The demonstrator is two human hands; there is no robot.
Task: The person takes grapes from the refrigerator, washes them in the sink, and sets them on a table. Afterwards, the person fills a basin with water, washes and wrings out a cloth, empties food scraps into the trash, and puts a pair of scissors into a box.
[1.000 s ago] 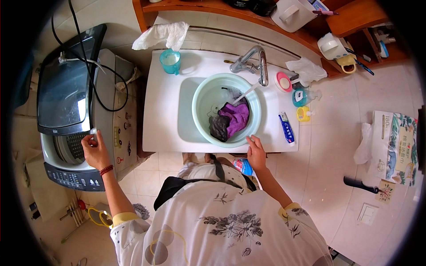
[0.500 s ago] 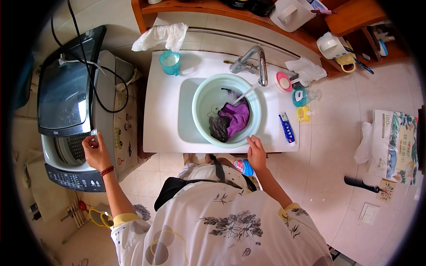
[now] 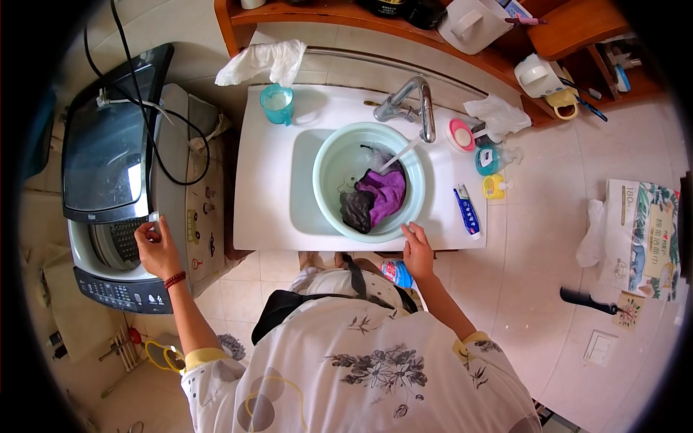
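A pale green basin (image 3: 323,209) stands in the white sink, tilted a little toward the front. Water runs from the chrome faucet (image 3: 421,105) into it, onto a purple and black cloth (image 3: 382,196) lying in the water. My right hand (image 3: 417,250) is at the basin's front right rim, fingers bent against it. To the left, my left hand (image 3: 155,247) is raised beside the open washing machine (image 3: 115,291). Its thumb and fingers pinch together near the lid's lower corner, with a small pale thing at the fingertips that I cannot make out.
A teal cup (image 3: 277,106) stands at the counter's back left. On the right are a pink soap dish (image 3: 460,135), a blue pump bottle (image 3: 491,157), a yellow bottle (image 3: 494,186) and a toothpaste tube (image 3: 467,211). Black cables (image 3: 149,123) hang over the washer lid (image 3: 101,162).
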